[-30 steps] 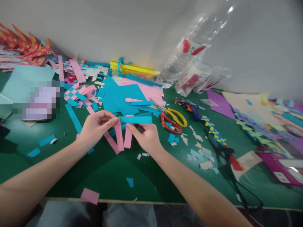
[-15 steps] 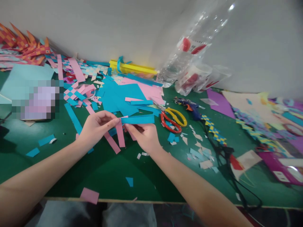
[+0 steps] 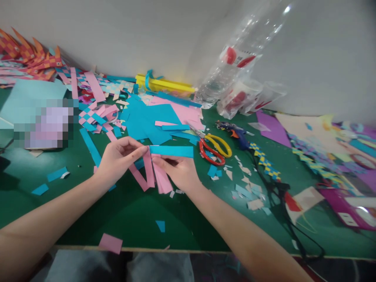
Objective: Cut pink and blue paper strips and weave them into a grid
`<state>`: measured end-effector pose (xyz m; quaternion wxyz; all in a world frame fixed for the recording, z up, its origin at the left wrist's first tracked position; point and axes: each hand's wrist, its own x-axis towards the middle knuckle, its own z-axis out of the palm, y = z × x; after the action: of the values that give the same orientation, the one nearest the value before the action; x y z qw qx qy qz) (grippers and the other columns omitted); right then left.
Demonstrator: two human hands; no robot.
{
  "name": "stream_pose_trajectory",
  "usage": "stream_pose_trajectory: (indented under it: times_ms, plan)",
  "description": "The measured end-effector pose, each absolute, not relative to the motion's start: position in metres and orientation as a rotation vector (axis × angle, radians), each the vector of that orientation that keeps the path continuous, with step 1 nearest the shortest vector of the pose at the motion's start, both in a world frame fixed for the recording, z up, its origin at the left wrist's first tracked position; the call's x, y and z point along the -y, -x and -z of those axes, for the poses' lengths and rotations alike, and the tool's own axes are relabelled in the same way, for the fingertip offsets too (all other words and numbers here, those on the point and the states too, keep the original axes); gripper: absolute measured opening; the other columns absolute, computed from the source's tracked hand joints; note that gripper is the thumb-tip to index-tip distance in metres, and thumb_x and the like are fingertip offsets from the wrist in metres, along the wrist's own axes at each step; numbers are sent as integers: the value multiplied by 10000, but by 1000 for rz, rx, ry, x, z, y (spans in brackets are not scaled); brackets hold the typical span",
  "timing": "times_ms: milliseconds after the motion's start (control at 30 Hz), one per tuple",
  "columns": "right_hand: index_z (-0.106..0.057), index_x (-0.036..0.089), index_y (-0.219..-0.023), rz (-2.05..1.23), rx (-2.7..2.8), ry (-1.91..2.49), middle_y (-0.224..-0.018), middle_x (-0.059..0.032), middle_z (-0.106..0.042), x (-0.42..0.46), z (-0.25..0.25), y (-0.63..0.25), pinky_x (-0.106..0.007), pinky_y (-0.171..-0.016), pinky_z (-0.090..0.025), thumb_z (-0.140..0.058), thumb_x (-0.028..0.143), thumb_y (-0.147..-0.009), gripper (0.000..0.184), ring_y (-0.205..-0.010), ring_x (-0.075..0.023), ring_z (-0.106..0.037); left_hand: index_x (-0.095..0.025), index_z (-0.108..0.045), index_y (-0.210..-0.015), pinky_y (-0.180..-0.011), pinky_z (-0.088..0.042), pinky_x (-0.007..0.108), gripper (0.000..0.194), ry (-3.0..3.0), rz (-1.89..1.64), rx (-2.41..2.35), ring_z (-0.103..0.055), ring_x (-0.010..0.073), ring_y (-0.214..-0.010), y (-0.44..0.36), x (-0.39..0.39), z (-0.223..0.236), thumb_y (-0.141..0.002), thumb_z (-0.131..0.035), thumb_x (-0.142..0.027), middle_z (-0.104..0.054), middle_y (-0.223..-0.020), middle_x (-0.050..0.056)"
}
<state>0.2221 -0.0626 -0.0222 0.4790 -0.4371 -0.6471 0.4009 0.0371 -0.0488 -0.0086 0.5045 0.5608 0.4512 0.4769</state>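
Between finger and thumb, my left hand pinches the upper left corner where a blue paper strip meets a pink paper strip. The blue strip runs out flat to the right, above my right hand. That hand is closed, its thumb pressed on another pink strip that hangs down beside the first. Its other fingers are hidden behind the paper. A further pink strip slants down from below my left hand. Red and yellow handled scissors lie just right of my right hand.
Blue paper sheets lie behind my hands. A dark blue glue gun with a black cord rests to the right, near paper scraps. Plastic bottles lean on the wall. A blurred-out object and woven paper pieces are on the left.
The blue strip has levelled and shows more of its face. The pink strip under my right thumb has swung into view, hanging downward. My left hand has barely moved.
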Motion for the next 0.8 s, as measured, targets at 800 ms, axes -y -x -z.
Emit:
stream_pose_trajectory:
  times_ms: [800]
  plan:
    - [-784,257,-852,-810,1668,1165,-848,-15,-784,61,20,-225,-322,-720,-594,-676,362,-839,151,-783,-198,-736,-207,-671,-693,-813,-551,276,210,-1143,-1143,-1024,-681,190,-928,-37,47,14,-737,-795,-370,-731,-963,58]
